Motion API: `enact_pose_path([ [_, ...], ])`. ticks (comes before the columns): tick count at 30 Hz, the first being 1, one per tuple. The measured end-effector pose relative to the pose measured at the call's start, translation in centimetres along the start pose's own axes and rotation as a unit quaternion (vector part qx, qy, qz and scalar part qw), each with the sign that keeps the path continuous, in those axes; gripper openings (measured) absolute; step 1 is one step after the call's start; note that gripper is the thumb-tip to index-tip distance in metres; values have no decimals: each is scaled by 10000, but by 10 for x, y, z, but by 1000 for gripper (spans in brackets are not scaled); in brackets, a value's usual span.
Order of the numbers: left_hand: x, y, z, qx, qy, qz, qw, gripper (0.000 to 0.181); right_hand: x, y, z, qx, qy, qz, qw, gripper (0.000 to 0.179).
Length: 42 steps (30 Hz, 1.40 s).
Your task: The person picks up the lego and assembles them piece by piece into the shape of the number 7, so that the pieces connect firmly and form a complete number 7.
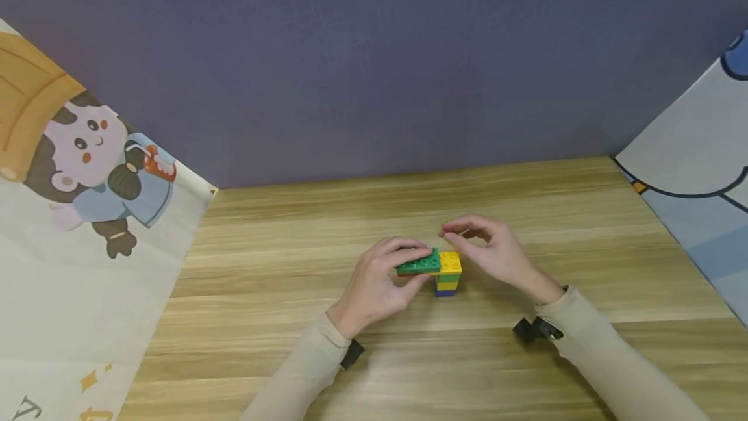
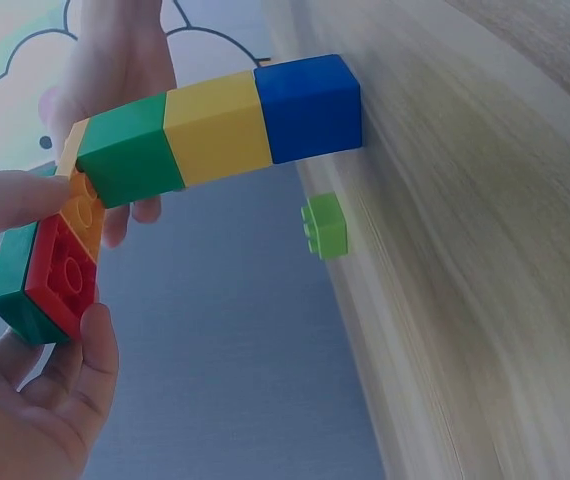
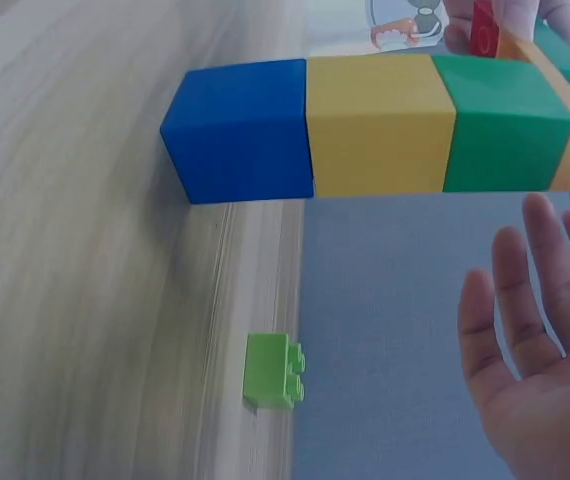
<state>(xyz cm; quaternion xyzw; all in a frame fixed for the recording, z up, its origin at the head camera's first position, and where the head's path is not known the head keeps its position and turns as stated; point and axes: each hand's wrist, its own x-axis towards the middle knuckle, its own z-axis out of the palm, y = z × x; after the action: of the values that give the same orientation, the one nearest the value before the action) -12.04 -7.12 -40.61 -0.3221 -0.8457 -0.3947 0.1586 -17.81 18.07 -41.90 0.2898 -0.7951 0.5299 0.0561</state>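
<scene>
A tower of stacked toy building bricks stands on the table: a blue brick point(image 2: 310, 110) at the bottom, then a yellow brick point(image 3: 380, 125), a green brick point(image 3: 505, 120) and a thin yellow-orange plate point(image 1: 450, 260) on top, jutting out leftward. On that overhang sits a darker green brick point(image 1: 425, 261), with a red piece point(image 2: 65, 275) beneath it beside the plate. My left hand point(image 1: 382, 281) grips the green brick and red piece between thumb and fingers. My right hand point(image 1: 493, 251) hovers just right of the tower, fingers loosely bent, holding nothing.
A light green brick point(image 3: 267, 370) lies by itself on the wooden table point(image 1: 280, 317), behind the tower and mostly hidden by the right hand in the head view. A dark blue-grey wall point(image 1: 374, 70) rises behind; cartoon-printed panels point(image 1: 99, 167) flank the table.
</scene>
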Motion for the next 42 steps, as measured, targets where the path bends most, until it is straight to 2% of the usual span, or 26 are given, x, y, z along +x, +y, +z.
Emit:
enact_pose_path([
  [7, -1, 0, -1, -20, 17, -18, 10000, 38, 5, 3, -2, -455, -123, 287, 9985, 17],
  [14, -1, -1, 0, -36, 30, -35, 10000, 39, 9, 13, -1, -948, -192, 256, 9950, 20],
  [23, -1, 0, -1, -80, -9, -141, 9999, 40, 19, 31, -6, -1082, -324, 767, 9906, 28],
  [32, -1, 1, -2, -160, -47, -203, 9997, 40, 21, 45, -10, -1157, -697, 1153, 9841, 34],
  [42, -1, 0, 1, -184, -40, -244, 9995, 41, 23, 59, -12, -1310, -895, 1277, 9790, 38],
])
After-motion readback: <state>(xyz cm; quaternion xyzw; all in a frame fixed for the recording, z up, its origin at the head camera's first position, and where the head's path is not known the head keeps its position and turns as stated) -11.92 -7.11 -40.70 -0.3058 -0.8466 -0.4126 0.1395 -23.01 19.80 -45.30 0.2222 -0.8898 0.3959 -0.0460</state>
